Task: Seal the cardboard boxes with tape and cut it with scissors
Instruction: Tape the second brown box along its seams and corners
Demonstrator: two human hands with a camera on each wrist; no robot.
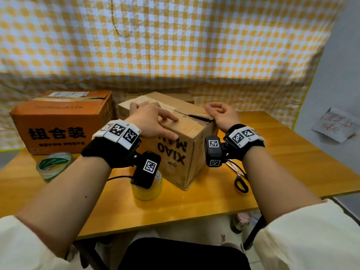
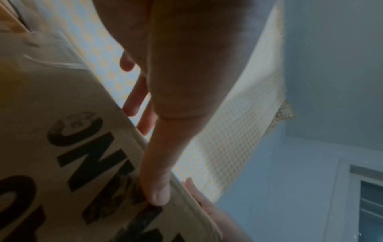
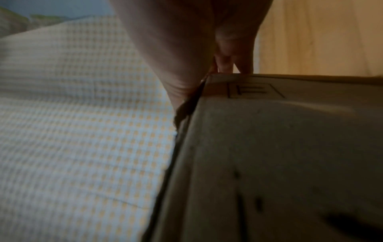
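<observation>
The left hand [image 1: 153,118] is lying palm-down on top of the brown box [image 1: 187,151], its fingers spread wide and fairly straight over the flap, the thumb running along the near top edge – in the left wrist view the thumb [image 2: 155,180] is pressing flat against the printed side just under that edge. The right hand [image 1: 222,115] is sitting at the box's right top corner with the wrist bent, its fingers curling loosely; from the head view it is hard to tell what they are catching, but the right wrist view shows fingertips [image 3: 228,65] reaching down over the far side of the flap edge, so the hand is gripping the box there. Both forearms are reaching forward, each wearing a black band with white coded tags. The top seam is gaping slightly by the right hand, with an old strip of tape crossing the lid. The box is sitting cornerwise on the table [image 1: 272,172] – its lettering upside down. An orange box [image 1: 60,121] is standing to the left, near it, a third carton behind. A green-and-white tape roll [image 1: 53,165] is resting in front of the orange box, a yellow roll [image 1: 147,191] is lying under the left wrist, and scissors [image 1: 240,182] are lying under the right wrist. A checked cloth [image 1: 175,39] is hanging behind.
</observation>
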